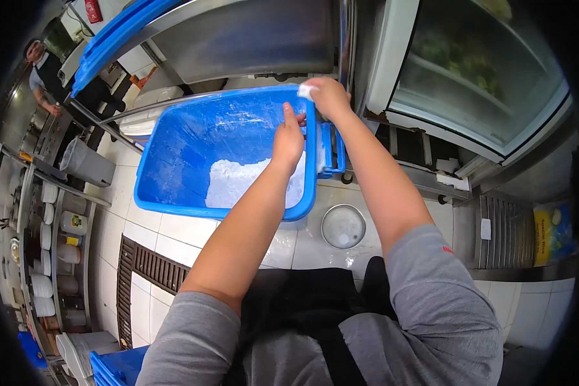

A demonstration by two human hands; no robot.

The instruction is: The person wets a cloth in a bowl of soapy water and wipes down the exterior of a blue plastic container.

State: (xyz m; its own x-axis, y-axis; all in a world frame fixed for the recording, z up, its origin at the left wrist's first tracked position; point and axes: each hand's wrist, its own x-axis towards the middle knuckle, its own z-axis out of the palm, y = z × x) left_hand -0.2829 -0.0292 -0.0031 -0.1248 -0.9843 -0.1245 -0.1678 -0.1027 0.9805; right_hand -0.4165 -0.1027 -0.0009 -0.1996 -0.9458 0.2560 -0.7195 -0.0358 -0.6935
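A large blue bin (186,138) stands open on the tiled floor, with white powder (235,183) in its bottom and traces on its walls. My left hand (288,141) is over the bin's right part, near its inner wall, fingers pointing up; whether it holds anything is hidden. At the bin's far right corner, my right hand (329,98) has its fingers closed on a small white cloth (307,91), which lies against the rim. A round metal bowl (343,226) with a whitish bottom sits on the floor right of the bin.
A glass-door fridge (476,71) stands at the right. Shelves with containers (72,223) line the left, beside a grey waste bin (87,162). Another person (48,77) is at the far left. A floor drain grate (149,262) lies below the blue bin.
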